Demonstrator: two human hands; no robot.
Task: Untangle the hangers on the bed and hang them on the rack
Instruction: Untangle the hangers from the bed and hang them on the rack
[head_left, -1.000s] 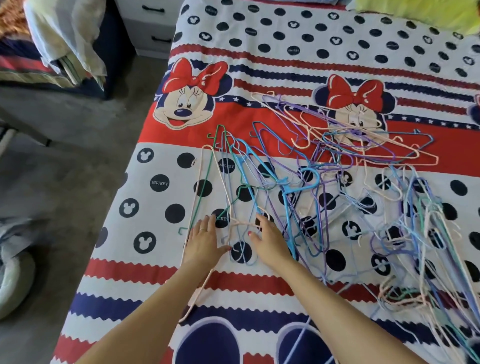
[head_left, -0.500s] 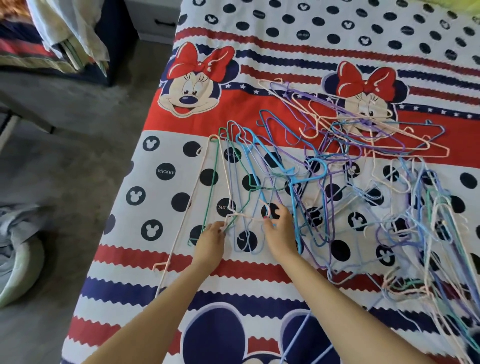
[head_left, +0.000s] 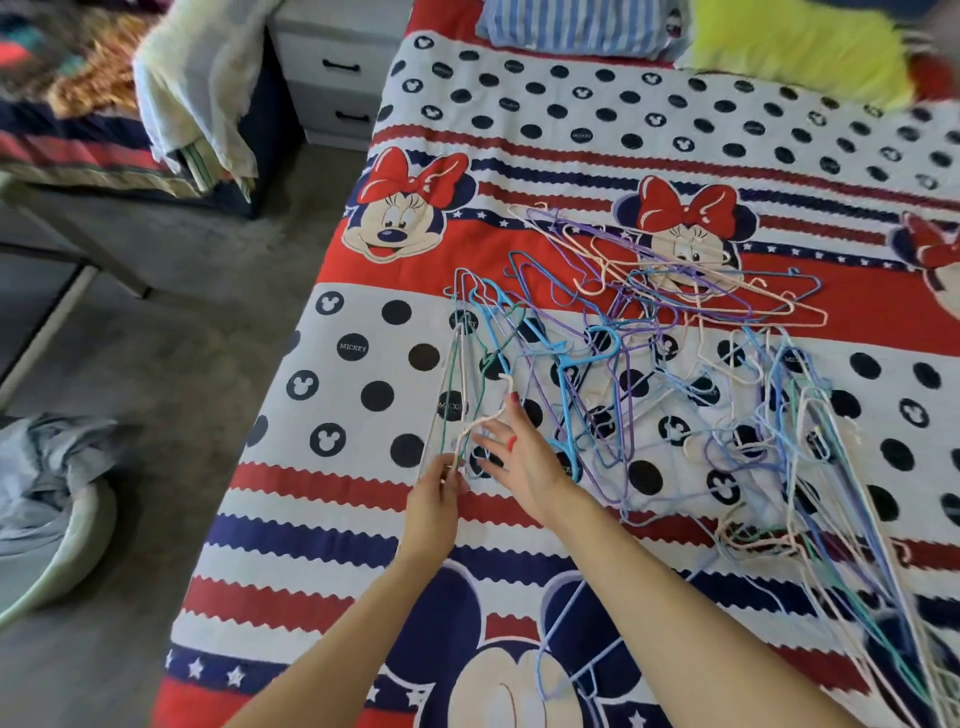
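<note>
Key relation: a few loose hangers (head_left: 457, 395), green and pale among them, run as a narrow bundle with the long axis near-to-far, hooks at the far end, directly beyond the left hand (head_left: 434, 496).
Nearer hand: the left, touching their near ends; the right hand (head_left: 519, 460) is just beside, to the right.
Left hand: fingertips curled, pinching the near ends of those thin wires.
Right hand: fingers spread and straight, hovering or resting over a pale pink hook (head_left: 491, 410); contact unclear.
Main tangle (head_left: 649, 374): thin wire hangers in blue, purple, pink, peach and green, interlocked, spread right and far of both hands on the bed (head_left: 337, 415).
Rack: not in view.
Judgement: bundle looks freest; pulling it left, away from the tangle, seems likeliest.
</note>
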